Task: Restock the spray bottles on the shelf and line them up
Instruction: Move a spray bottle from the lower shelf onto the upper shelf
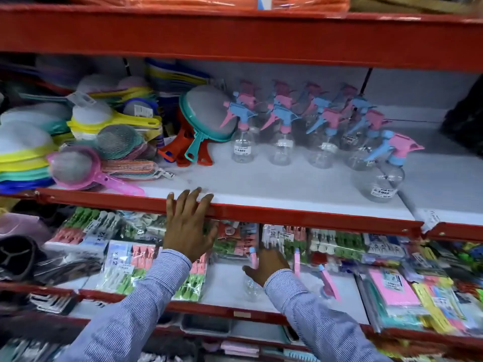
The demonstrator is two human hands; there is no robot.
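Note:
Several clear spray bottles (283, 145) with pink and blue trigger heads stand in rows on the white middle shelf (261, 184). One spray bottle (386, 178) stands apart, nearer the front right. My left hand (187, 226) lies flat on the shelf's red front edge with its fingers spread. My right hand (268, 265) is on the lower shelf, closed around the neck of a lying spray bottle (252, 288); its pink and blue head shows above my fingers. Two more spray bottles (329, 282) lie to the right of that hand.
Mesh strainers (209, 118) and coloured sieves (75, 163) fill the left half of the middle shelf. Packs of clothes pegs (130, 262) and cloths (392, 286) crowd the lower shelf. A red beam (235, 35) runs overhead.

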